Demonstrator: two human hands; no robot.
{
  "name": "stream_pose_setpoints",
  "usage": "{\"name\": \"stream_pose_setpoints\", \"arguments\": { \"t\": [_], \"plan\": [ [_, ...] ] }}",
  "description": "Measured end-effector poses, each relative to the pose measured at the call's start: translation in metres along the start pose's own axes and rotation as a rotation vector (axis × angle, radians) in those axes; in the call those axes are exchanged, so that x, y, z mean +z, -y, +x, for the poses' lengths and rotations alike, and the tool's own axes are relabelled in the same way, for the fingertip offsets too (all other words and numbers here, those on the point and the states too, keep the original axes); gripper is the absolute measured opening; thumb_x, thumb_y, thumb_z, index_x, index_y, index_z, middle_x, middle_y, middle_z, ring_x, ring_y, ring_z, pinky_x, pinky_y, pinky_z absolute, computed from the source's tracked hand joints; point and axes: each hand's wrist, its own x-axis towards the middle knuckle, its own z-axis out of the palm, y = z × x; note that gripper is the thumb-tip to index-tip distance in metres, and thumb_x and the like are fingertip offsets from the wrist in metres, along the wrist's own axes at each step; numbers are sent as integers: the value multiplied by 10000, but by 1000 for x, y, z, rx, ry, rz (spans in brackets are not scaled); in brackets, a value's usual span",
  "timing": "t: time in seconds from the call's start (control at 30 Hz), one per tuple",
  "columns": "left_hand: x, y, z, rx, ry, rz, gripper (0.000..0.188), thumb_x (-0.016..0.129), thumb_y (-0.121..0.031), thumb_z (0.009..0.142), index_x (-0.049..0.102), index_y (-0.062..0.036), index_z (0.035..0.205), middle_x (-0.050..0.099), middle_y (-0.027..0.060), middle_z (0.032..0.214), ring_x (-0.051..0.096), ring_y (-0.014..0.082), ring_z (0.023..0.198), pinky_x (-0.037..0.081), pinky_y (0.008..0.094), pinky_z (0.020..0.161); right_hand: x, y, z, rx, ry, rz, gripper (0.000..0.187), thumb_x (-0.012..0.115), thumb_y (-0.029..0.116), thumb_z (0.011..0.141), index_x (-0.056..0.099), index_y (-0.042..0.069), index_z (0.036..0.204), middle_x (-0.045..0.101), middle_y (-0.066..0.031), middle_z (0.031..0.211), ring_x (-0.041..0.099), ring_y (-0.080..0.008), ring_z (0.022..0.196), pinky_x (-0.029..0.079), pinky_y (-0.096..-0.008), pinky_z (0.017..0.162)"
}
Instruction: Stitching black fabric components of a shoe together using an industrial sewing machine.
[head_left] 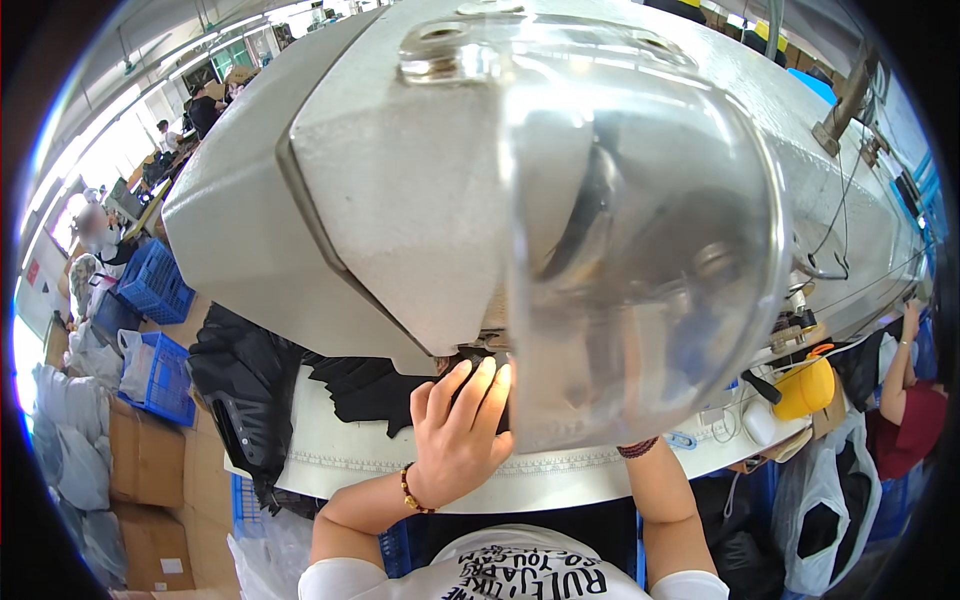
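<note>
The pale grey sewing machine (pixel 400 190) fills the middle of the view, with a clear curved plastic shield (pixel 650 260) at its front. Below the machine head, my left hand (pixel 460 430) lies palm down with its fingers stretched forward, beside the needle area. It touches a piece of black fabric (pixel 365 390) spread on the white table (pixel 400 468). My right hand (pixel 640 385) reaches in behind the shield; only a blurred skin-coloured patch shows through, so its fingers and anything in them cannot be made out.
More black fabric (pixel 240 390) hangs over the table's left edge. A yellow container (pixel 803 388) stands at the right, near a small blue clip (pixel 681 440). Blue crates (pixel 160 380) and cardboard boxes (pixel 150 455) are on the floor at left. Another person (pixel 905 420) works at far right.
</note>
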Motion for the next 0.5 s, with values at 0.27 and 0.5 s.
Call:
{"name": "stream_pose_setpoints", "arguments": {
  "t": [0.27,0.5],
  "plan": [
    [8,-10,-6,-40,-27,-30,500,751,-167,422,568,34,841,552,117,938,540,297,917,443,383,715,1,-26,12,-49,-54,109,164,602,149,697,601,25,805,568,-187,830,549,-299,666,433,-388,623],
    [-10,-17,23,-20,-22,133,334,720,-111,520,584,19,796,530,106,778,532,286,832,418,343,673,-9,-32,5,-86,42,7,93,603,163,709,575,76,725,555,-109,691,539,-263,673,415,-372,653]
  ]
}}
